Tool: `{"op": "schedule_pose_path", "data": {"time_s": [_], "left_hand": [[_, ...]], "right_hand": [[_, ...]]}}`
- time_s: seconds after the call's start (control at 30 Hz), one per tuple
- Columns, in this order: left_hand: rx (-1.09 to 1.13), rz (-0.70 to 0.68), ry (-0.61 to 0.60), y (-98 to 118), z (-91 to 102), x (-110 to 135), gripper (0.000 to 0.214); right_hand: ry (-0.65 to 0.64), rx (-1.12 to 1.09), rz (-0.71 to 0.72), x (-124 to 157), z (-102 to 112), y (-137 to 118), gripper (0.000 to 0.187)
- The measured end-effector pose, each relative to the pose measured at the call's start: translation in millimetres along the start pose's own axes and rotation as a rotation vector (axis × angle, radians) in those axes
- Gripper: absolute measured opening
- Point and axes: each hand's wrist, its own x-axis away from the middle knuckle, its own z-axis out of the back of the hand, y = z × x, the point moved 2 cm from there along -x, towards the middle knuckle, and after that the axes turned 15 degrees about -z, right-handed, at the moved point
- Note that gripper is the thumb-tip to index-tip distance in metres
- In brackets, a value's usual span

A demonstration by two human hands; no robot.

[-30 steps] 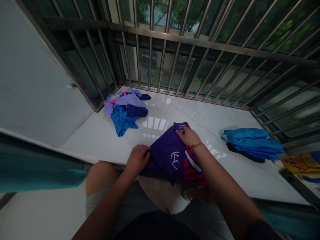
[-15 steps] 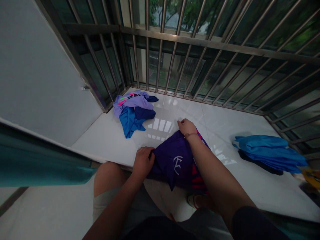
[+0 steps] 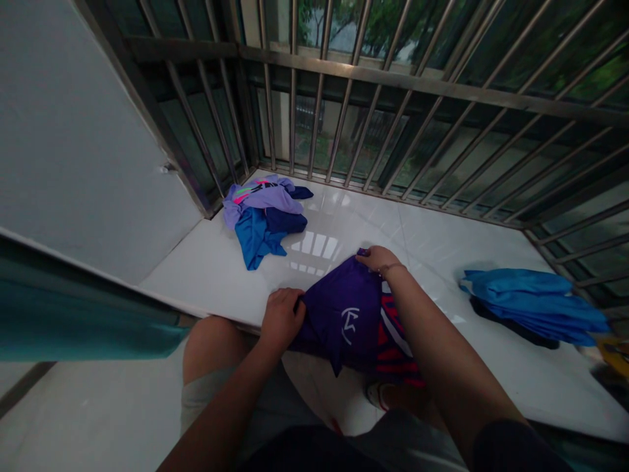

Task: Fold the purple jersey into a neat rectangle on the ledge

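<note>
A dark purple garment [image 3: 344, 314] with a white logo and red-striped part lies at the near edge of a white tiled ledge [image 3: 344, 229]. My left hand [image 3: 282, 316] is closed on its left edge. My right hand [image 3: 379, 258] rests on its far top edge, fingers curled over the cloth. Part of the garment hangs over the ledge's edge toward my knees.
A crumpled heap of lilac and blue clothes [image 3: 263, 213] lies at the far left corner. Folded blue clothes [image 3: 533, 303] sit at the right. Metal window bars [image 3: 373, 124] fence the ledge on the far and right sides. A grey wall [image 3: 63, 144] stands at the left.
My right hand went out to the garment's far edge and has come back a little toward me with the cloth. My left hand has kept its hold on the left edge.
</note>
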Motion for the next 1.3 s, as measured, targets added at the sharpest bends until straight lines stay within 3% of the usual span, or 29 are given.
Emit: {"op": "schedule_pose_path", "data": {"time_s": [0.13,0.33,0.57,0.8,0.93,1.13,1.3], "left_hand": [[-0.008,0.012,-0.022,0.1,-0.2,-0.1,0.022],[-0.019,0.01,-0.012,0.6,-0.8,0.1,0.022],[-0.021,0.007,-0.011,2.4,-0.1,1.1,0.024],[-0.051,-0.014,-0.018,3.3,-0.2,1.6,0.033],[-0.072,0.005,-0.034,4.4,0.2,1.5,0.025],[-0.144,0.024,-0.064,8.3,-0.1,-0.1,0.015],[-0.207,-0.005,-0.052,6.2,-0.8,1.3,0.016]], "right_hand": [[0.012,-0.059,0.041,-1.5,1.4,-4.3,0.024],[-0.012,-0.222,-0.03,-13.1,0.9,-13.8,0.029],[-0.01,-0.524,-0.127,-23.3,-19.1,-31.5,0.045],[0.029,-0.707,-0.029,-24.5,-34.4,-42.3,0.037],[0.131,-0.676,0.039,-15.8,-21.7,-18.2,0.026],[0.29,-0.56,0.06,-5.4,10.5,49.8,0.023],[0.288,-0.501,0.083,-0.4,20.7,97.6,0.022]]}}
